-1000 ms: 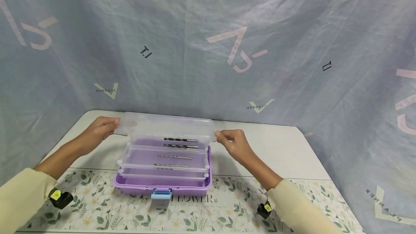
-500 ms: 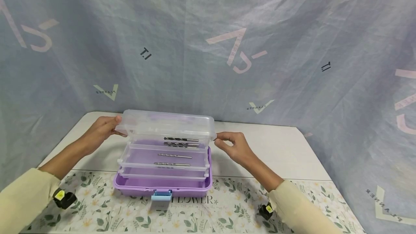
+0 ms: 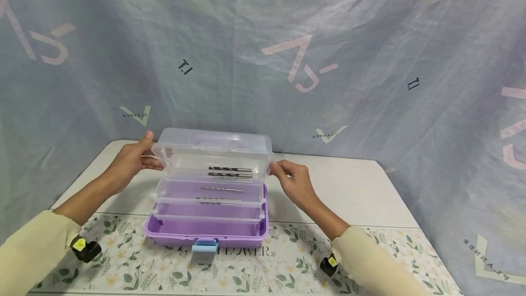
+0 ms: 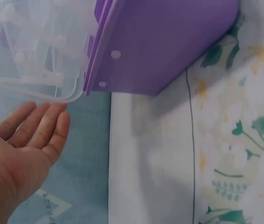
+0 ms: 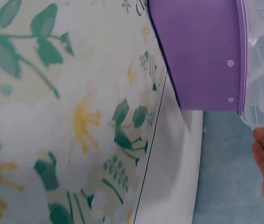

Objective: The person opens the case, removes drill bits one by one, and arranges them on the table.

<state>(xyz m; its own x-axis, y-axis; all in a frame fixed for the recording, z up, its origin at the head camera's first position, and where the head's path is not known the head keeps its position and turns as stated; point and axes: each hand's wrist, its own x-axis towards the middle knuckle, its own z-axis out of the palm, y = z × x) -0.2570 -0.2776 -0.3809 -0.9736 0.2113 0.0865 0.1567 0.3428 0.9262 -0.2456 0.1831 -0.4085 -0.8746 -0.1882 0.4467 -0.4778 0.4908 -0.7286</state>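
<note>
The purple box (image 3: 205,230) has its clear lid (image 3: 215,141) higher now. Left hand (image 3: 129,163) touches it, fingers straight; right hand (image 3: 297,185) seemingly pinches.

table (image 3: 341,191): white, rounded back corners
curtain (image 3: 246,90): grey-blue, creased, behind table and along both sides; pink and pale-yellow shapes, mirrored PLANNER lettering
mat (image 3: 238,275): floral, green leaves, yellow-orange blooms, FLOWER print, along table's near side
light: soft, shadows blurred
</note>
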